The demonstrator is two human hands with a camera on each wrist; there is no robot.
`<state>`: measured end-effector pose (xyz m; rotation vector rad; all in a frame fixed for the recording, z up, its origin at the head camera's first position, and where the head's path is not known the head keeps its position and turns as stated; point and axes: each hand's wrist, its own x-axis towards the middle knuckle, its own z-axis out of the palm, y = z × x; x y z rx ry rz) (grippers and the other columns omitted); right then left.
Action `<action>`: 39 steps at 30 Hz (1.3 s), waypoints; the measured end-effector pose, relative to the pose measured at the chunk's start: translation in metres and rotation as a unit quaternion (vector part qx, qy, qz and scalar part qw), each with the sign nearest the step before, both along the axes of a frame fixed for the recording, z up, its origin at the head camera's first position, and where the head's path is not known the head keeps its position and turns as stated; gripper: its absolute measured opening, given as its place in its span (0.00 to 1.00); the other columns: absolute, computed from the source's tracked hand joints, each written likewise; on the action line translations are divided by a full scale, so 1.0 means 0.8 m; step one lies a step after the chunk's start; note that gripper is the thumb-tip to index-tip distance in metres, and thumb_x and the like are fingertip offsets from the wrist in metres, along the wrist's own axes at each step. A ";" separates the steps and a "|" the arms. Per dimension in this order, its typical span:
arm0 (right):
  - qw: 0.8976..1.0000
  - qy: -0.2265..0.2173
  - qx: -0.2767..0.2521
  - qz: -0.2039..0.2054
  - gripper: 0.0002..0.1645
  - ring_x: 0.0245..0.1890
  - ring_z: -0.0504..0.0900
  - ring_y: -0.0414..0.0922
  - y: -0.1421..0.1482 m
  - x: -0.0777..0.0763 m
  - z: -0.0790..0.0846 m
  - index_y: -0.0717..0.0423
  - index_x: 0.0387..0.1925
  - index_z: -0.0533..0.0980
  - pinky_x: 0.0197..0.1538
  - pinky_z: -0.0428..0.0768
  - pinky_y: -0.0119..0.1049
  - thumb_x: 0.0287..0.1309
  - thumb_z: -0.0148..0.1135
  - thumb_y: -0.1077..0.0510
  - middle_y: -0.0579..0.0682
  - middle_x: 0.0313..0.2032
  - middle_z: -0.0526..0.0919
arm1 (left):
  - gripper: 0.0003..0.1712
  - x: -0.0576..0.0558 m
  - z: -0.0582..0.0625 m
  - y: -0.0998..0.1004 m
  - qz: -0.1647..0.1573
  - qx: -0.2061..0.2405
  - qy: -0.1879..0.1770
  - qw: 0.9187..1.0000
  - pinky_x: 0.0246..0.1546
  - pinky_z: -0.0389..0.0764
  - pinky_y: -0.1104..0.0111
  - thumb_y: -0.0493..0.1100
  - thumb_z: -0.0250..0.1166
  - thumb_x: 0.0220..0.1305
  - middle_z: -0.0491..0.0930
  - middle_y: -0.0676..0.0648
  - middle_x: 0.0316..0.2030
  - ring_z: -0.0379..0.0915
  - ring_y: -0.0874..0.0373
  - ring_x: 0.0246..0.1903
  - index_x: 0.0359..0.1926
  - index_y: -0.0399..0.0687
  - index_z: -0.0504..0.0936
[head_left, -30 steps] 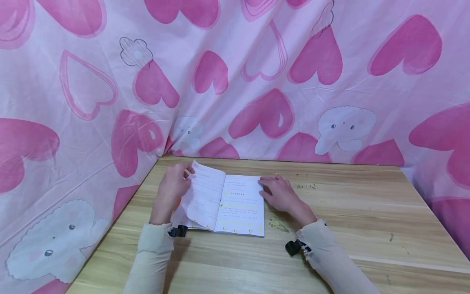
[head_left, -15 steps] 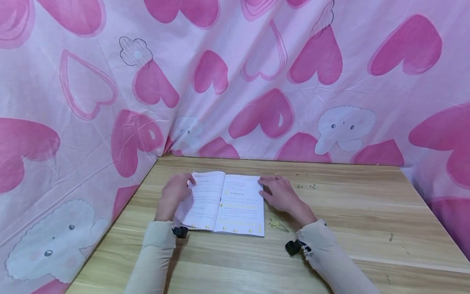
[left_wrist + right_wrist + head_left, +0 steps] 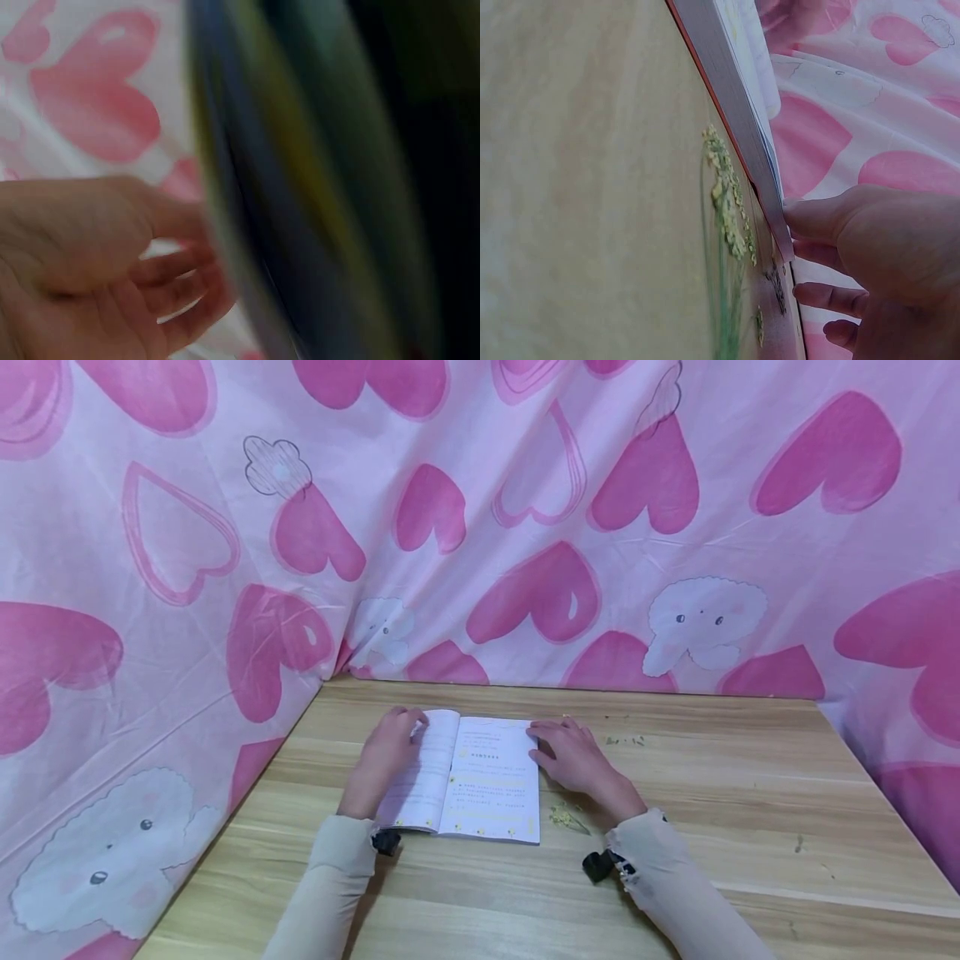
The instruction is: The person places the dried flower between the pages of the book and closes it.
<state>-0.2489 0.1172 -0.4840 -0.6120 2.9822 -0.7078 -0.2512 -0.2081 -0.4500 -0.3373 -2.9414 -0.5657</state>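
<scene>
An open book (image 3: 491, 781) with printed white pages and small yellow decorations lies on the wooden table. My left hand (image 3: 390, 747) holds the book's left side at its outer edge, with the thumb and fingers bent about the pages. In the left wrist view, the raised page edges (image 3: 300, 187) are dark and blurred beside the left hand (image 3: 97, 262). My right hand (image 3: 573, 756) rests at the right page's outer edge. The right wrist view shows the right thumb (image 3: 814, 217) touching the page block, its other fingers loosely extended.
A yellow-green flower sprig (image 3: 567, 818) lies on the table (image 3: 712, 827) just right of the book. Small plant bits (image 3: 625, 741) are scattered behind the right hand. A pink heart-patterned cloth (image 3: 532, 585) hangs along the table's back and left sides.
My left hand first brought a lifted page down to the left, then moved right toward the spine, and the visible left page narrowed. The right hand stayed at the right edge.
</scene>
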 end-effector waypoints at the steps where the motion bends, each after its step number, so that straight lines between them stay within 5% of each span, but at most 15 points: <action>1: 1.000 -0.001 0.000 0.000 0.30 0.78 0.69 0.61 0.000 0.000 0.000 0.51 0.75 0.76 0.74 0.68 0.63 0.77 0.65 0.49 0.53 0.78 0.74 | 0.18 0.001 0.001 0.007 -0.020 0.007 0.000 1.000 0.63 0.82 0.43 0.31 0.69 0.69 0.82 0.31 0.59 0.81 0.34 0.61 0.59 0.39 0.85; 5: 1.000 -0.003 0.000 -0.001 0.30 0.78 0.68 0.61 0.000 0.000 0.001 0.51 0.75 0.76 0.74 0.68 0.62 0.77 0.65 0.49 0.53 0.78 0.74 | 0.29 0.011 0.004 0.035 -0.063 -0.011 -0.051 0.997 0.63 0.82 0.40 0.49 0.71 0.74 0.79 0.31 0.65 0.78 0.31 0.63 0.69 0.43 0.78; 11: 1.000 0.011 -0.007 0.002 0.30 0.76 0.71 0.60 0.001 -0.001 -0.001 0.51 0.74 0.77 0.74 0.69 0.62 0.76 0.66 0.49 0.53 0.77 0.75 | 0.52 0.028 -0.003 0.056 -0.029 -0.070 -0.132 0.988 0.59 0.83 0.39 0.66 0.76 0.64 0.71 0.36 0.72 0.70 0.34 0.65 0.82 0.55 0.65; 17: 0.995 0.081 -0.042 -0.034 0.23 0.67 0.82 0.60 0.017 -0.010 0.001 0.53 0.66 0.83 0.73 0.74 0.63 0.74 0.68 0.52 0.55 0.63 0.87 | 0.57 0.031 -0.005 0.057 -0.012 -0.079 -0.134 0.988 0.61 0.81 0.38 0.69 0.75 0.64 0.69 0.35 0.73 0.69 0.32 0.67 0.84 0.54 0.60; 25: 0.994 0.056 -0.048 -0.076 0.15 0.61 0.83 0.57 0.039 -0.014 0.006 0.52 0.57 0.86 0.69 0.77 0.61 0.75 0.67 0.53 0.52 0.55 0.89 | 0.58 0.033 -0.007 0.056 0.001 -0.090 -0.133 0.987 0.61 0.79 0.36 0.70 0.73 0.64 0.69 0.34 0.72 0.69 0.31 0.67 0.84 0.52 0.59; 33: 0.997 0.063 -0.028 -0.037 0.05 0.51 0.84 0.52 0.054 -0.001 0.002 0.51 0.43 0.88 0.66 0.76 0.59 0.68 0.72 0.57 0.48 0.42 0.90 | 0.59 0.033 -0.006 0.058 0.002 -0.087 -0.139 0.986 0.61 0.80 0.37 0.70 0.73 0.64 0.69 0.34 0.73 0.68 0.31 0.68 0.84 0.50 0.59; 39: 0.999 0.030 -0.014 -0.010 0.06 0.38 0.79 0.42 0.063 0.017 0.000 0.45 0.36 0.85 0.49 0.79 0.45 0.67 0.76 0.52 0.41 0.33 0.83 | 0.60 0.030 -0.008 0.058 0.014 -0.093 -0.136 0.986 0.60 0.81 0.38 0.72 0.74 0.62 0.70 0.34 0.72 0.69 0.32 0.67 0.81 0.42 0.62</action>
